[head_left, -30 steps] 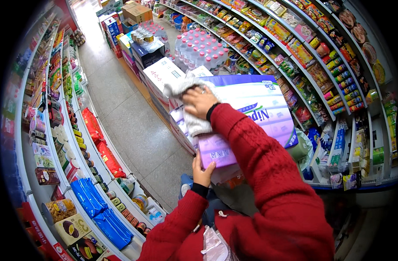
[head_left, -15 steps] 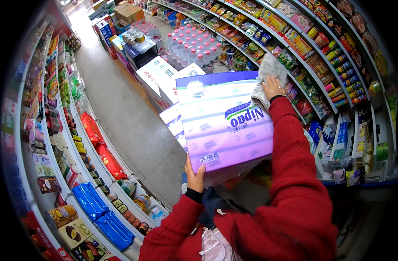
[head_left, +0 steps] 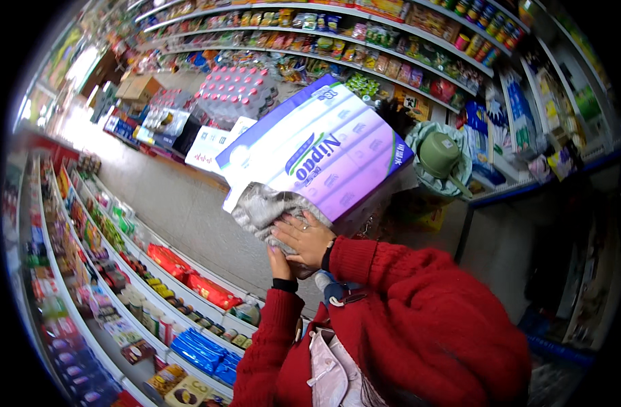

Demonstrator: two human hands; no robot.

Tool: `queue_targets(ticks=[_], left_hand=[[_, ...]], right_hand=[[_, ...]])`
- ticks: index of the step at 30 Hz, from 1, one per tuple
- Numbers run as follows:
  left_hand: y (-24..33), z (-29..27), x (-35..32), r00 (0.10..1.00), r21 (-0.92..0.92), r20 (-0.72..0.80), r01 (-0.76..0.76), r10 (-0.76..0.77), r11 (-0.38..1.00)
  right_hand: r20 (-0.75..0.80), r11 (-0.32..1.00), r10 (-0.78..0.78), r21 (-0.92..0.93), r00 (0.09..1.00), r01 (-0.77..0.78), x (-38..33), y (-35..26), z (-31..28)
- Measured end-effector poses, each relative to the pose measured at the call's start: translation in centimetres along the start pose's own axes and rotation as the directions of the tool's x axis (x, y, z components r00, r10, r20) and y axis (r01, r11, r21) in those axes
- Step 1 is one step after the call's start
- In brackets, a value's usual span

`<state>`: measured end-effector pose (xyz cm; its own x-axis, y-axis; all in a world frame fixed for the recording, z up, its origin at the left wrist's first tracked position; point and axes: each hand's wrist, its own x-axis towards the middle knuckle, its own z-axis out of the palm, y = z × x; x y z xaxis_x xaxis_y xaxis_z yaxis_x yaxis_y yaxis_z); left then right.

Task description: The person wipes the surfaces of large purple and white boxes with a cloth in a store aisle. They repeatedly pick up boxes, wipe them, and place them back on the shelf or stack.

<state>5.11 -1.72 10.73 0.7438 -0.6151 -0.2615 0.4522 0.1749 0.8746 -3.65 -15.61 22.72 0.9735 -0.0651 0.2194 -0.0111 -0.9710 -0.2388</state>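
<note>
A large purple and white tissue pack (head_left: 361,146) is held up in front of me, its printed broad face upward and tilted. A crumpled grey cloth (head_left: 259,207) covers its near left corner. My right hand (head_left: 305,239) presses the cloth onto that corner, fingers spread over it. Just beside and below, my left hand (head_left: 280,263) grips the pack's near edge. Its thumb shows next to the cloth, while its other fingers are mostly hidden.
Shelves of goods (head_left: 208,295) curve along the left, and snack shelves (head_left: 364,47) run across the back. Shrink-wrapped bottles (head_left: 236,91) and cartons (head_left: 137,88) stand in the aisle beyond the pack. A green dipper (head_left: 439,152) sits in a lined bin to the right.
My right hand has moved the cloth from the pack's far right corner to its near left one, close to my left hand. The pack has turned, and the view has swung rightward.
</note>
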Motion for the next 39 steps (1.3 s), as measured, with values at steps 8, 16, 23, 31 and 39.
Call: queue_targets(ticks=[8, 16, 23, 31, 39], left_hand=[[4.8, 5.3, -3.2, 0.961, 0.178, -0.104, 0.273, -0.258, 0.945], [4.3, 9.5, -5.6, 0.925, 0.083, -0.137, 0.367, -0.354, 0.926], [1.9, 9.8, -5.4, 0.937, -0.011, 0.024, 0.350, -0.349, 0.937], [3.2, 11.1, -6.7, 0.943, 0.071, -0.088, 0.326, -0.320, 0.943], [3.6, 12.2, -6.1, 0.935, 0.063, -0.084, 0.350, -0.345, 0.934]], right_hand=[[-0.476, 0.816, 0.483, -0.059, 0.735, -0.574, -7.9, 14.5, -4.4], [-0.796, 0.773, 0.565, 0.417, 0.217, -0.478, -7.9, 24.7, -4.5], [-0.095, 0.765, 0.603, -0.214, 0.792, -0.608, -6.7, 0.7, 0.4], [-0.558, 0.787, 0.607, 0.327, 0.565, -0.523, -7.0, 7.8, -0.4], [-0.349, 0.449, 0.879, 0.372, 0.325, -0.813, -6.1, 35.0, -7.5]])
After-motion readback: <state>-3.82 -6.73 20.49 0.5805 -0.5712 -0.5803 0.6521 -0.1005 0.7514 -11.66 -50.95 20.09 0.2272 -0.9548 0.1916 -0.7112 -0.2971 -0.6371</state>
